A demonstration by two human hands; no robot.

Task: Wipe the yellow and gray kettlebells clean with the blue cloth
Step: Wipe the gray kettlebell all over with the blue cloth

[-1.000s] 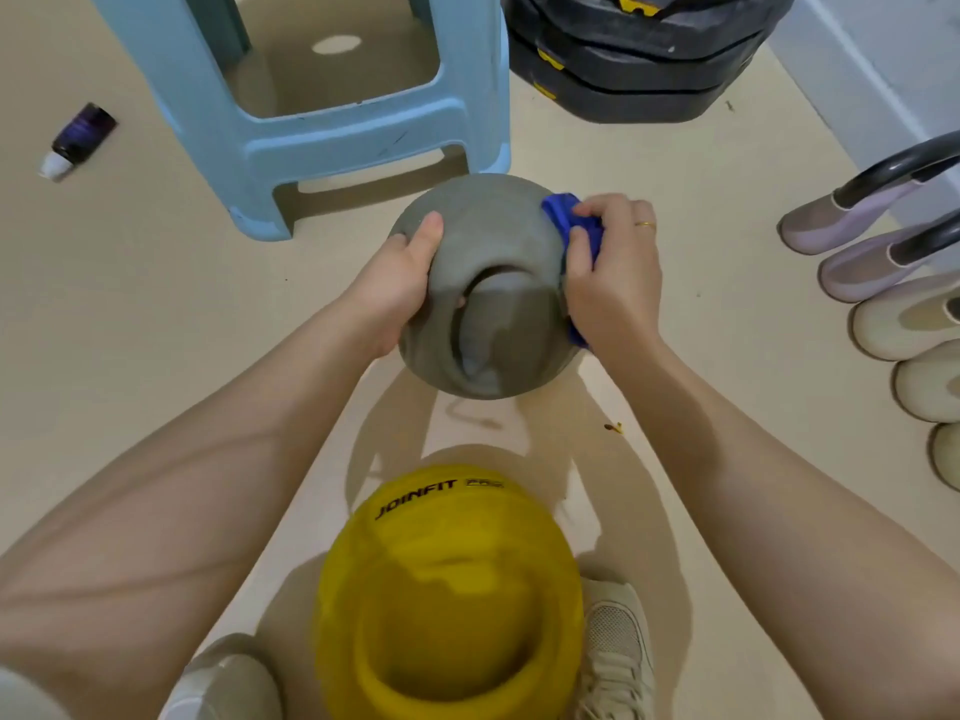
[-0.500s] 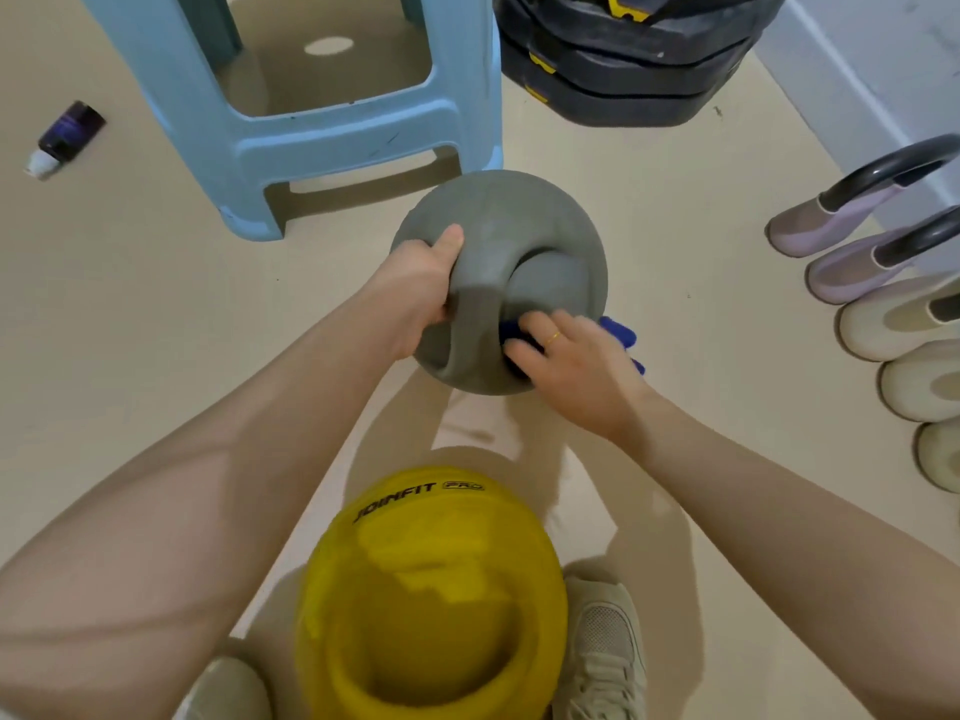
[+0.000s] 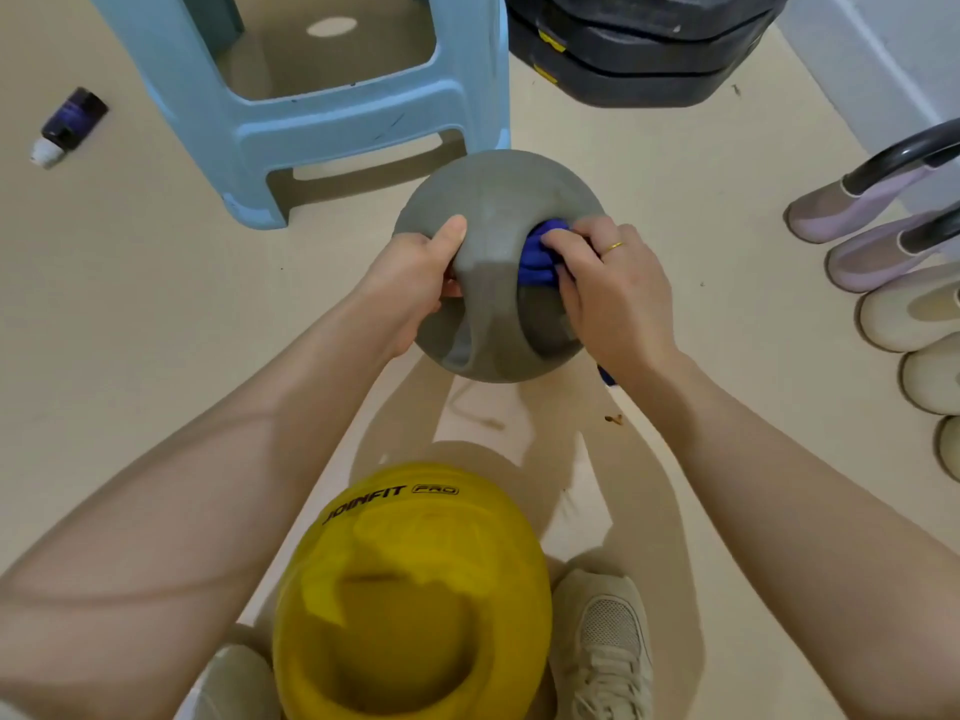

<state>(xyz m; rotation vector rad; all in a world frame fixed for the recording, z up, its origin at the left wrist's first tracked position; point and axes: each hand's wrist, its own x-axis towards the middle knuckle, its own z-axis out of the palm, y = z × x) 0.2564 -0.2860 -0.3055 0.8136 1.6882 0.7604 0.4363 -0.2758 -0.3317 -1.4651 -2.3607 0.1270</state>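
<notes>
The gray kettlebell (image 3: 498,200) is held above the beige floor at mid frame. My left hand (image 3: 415,283) grips its handle from the left, thumb on top. My right hand (image 3: 608,293) holds the bunched blue cloth (image 3: 537,257) and presses it into the opening beside the handle on the right; a small tail of cloth shows under my wrist. The yellow kettlebell (image 3: 415,589), marked JOINFIT PRO, stands on the floor close below, between my shoes.
A light blue plastic stool (image 3: 322,132) stands just behind the gray kettlebell. Black weight plates (image 3: 639,59) are stacked at the top right. Several pale kettlebells (image 3: 893,262) line the right edge. A small dark bottle (image 3: 70,124) lies at far left.
The gray kettlebell has been turned in my left hand. My right hand moved the cloth from its right side, down to the near side, then up into the handle opening.
</notes>
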